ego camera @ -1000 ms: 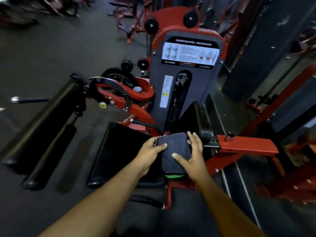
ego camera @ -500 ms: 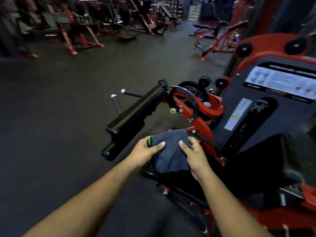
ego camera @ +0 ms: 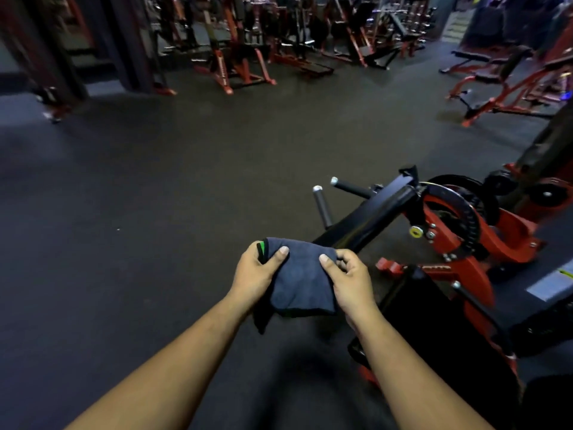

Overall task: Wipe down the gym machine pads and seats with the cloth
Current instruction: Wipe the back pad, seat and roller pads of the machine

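Note:
A dark blue cloth (ego camera: 302, 283) with a green tag hangs folded in front of me, held in the air between both hands. My left hand (ego camera: 255, 276) grips its left edge, thumb on top. My right hand (ego camera: 348, 282) pinches its right edge. Just behind the cloth lies a long black pad (ego camera: 370, 220) of the red and black machine (ego camera: 459, 231). The black seat (ego camera: 440, 311) of that machine sits low to the right of my right forearm. Neither hand touches the machine.
Two black handles with silver caps (ego camera: 322, 206) stick out left of the long pad. Dark rubber floor (ego camera: 155, 212) spreads to the left and ahead. Red frames and benches (ego camera: 235, 66) line the far side, with another red bench (ego camera: 511, 85) at the right.
The cloth has come off the machine's pad and is now held in the air. My view has swung left, so the machine's grey panel has slid out of sight.

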The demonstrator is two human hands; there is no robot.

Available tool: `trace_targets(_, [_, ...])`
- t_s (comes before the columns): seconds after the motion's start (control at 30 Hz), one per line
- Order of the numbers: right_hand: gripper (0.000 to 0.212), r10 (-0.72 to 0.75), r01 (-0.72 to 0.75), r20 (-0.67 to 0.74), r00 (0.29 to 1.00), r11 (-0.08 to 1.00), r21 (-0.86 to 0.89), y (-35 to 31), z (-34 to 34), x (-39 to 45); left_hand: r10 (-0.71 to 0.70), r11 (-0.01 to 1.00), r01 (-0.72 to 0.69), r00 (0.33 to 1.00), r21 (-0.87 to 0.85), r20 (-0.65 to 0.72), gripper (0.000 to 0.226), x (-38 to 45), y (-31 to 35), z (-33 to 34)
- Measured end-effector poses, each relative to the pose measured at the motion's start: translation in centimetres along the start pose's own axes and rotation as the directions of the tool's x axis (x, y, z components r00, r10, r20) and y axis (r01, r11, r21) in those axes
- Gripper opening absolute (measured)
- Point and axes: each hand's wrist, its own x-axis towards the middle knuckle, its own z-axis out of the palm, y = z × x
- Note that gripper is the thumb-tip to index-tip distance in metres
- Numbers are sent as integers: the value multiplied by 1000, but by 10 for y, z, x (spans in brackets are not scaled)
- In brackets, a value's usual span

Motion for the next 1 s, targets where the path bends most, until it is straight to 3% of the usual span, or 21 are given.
trace_targets(0.1, [19,145,-181,168,975,957,225,-13,41,19,54,990,-47,997,131,-49,27,26,-4,-41])
trace_targets(0.23, [23,240,-344,360,902,903,258,-31,87,54,97,952,-42,981,303,-168,52,54,-20,-87])
trace_targets(0.3, [21,237,-363,417,877,897,252,-36,107,68,-39,970,88,976,227,-213,66,57,-23,-98])
trace_targets(0.4, [13,229,-393,501,834,885,250,-42,144,95,-412,911,412,910,-16,-39,68,58,-17,-103])
trace_targets(0.43, [10,221,-392,527,821,889,237,-43,155,105,-475,878,474,880,-63,0,69,61,-16,-105])
trace_targets(0.5, [8,214,-387,579,787,902,193,-47,178,124,-540,835,528,840,-157,-47,70,74,-17,-116])
trace_targets(0.7, [16,179,-427,731,658,889,167,-57,227,162,-469,743,340,879,-576,-86,49,112,-6,-148])
trace_targets(0.83, [25,162,-463,798,581,872,160,-52,281,186,-461,690,292,883,-662,-92,49,140,-10,-195])
trace_targets(0.9, [23,201,-446,775,600,888,115,-47,316,195,-444,703,245,884,-667,-143,44,153,-15,-223])
trace_targets(1.0, [17,195,-315,699,689,948,47,-43,381,204,-383,738,141,893,-660,-237,35,176,-31,-278])
